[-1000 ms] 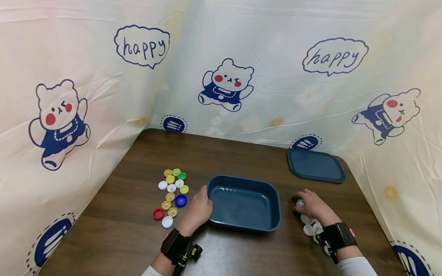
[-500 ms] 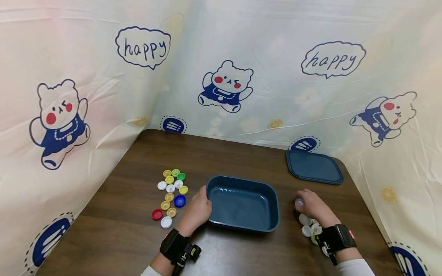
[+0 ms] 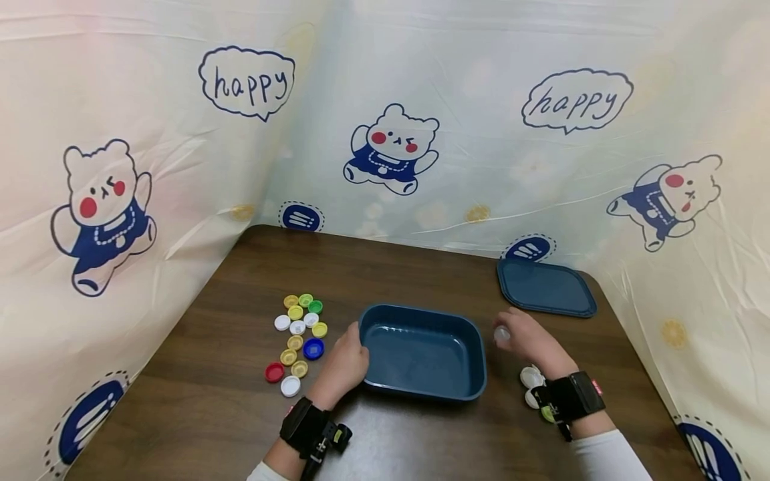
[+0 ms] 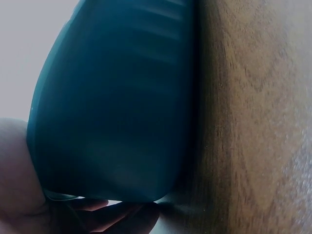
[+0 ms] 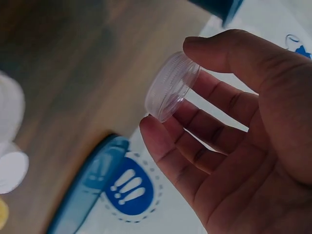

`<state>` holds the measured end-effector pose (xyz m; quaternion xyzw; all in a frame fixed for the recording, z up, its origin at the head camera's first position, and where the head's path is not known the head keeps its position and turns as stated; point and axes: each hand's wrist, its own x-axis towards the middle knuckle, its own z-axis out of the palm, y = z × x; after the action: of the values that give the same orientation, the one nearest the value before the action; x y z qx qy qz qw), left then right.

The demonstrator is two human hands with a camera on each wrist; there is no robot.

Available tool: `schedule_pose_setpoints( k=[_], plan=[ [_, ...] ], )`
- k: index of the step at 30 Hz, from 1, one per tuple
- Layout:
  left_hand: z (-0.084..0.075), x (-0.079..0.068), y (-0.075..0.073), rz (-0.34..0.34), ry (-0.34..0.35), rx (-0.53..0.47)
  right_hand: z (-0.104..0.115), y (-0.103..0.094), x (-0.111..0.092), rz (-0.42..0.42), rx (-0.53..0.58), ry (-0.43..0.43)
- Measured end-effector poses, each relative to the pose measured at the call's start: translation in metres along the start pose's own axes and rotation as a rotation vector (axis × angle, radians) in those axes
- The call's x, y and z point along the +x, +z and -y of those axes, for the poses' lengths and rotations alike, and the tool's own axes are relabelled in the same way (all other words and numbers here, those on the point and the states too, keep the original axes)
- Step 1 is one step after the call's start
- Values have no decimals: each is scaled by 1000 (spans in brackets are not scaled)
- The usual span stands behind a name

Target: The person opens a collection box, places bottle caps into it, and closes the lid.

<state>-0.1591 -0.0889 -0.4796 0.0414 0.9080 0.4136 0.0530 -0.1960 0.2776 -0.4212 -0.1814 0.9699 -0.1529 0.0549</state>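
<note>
A deep blue rectangular container [image 3: 424, 357] sits in the middle of the table with nothing in it. My left hand [image 3: 346, 364] grips its left end, and in the left wrist view the fingers [image 4: 117, 214] bend round the container's wall [image 4: 112, 112]. A clear plastic bottle cap [image 5: 173, 87] is pinched between thumb and fingertips of my right hand [image 3: 532, 339], which is above the table to the right of the container. Below that wrist lie several white caps [image 3: 532, 377] and a green one [image 3: 547, 414], partly hidden by the wrist strap.
Left of the container lies a group of caps: several yellow and white, a blue one [image 3: 313, 348], a red one [image 3: 274, 372] and greens [image 3: 315, 306]. A flat blue lid [image 3: 547, 287] rests at the back right. A printed curtain [image 3: 385, 67] surrounds the table.
My right hand has lifted the clear cap away from the right-hand pile and moved it up and left toward the container. The left hand keeps its grip on the container.
</note>
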Motion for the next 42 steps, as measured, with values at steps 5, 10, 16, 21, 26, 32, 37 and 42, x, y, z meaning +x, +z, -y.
schedule_pose_setpoints(
  k=[5,10,16,21,26,32,37,42],
  plan=[
    [-1,0,2,-1,3,-2,18,-5,4,-18,7,-14],
    [-2,0,2,-6,21,0,36,-6,11,-10,21,-35],
    [-3,-1,1,-16,16,16,55,-1,19,2,12,-88],
    [-2,-1,3,-9,7,19,64,6,20,11,-14,-99],
    [-2,0,3,-9,5,20,73,15,19,27,-25,-119],
    [-1,2,4,-7,1,4,82,27,23,120,-89,-105],
    [-1,1,2,-1,2,4,85,37,28,139,-128,-71],
    [0,2,3,-7,8,3,87,44,28,116,-174,-51]
  ],
)
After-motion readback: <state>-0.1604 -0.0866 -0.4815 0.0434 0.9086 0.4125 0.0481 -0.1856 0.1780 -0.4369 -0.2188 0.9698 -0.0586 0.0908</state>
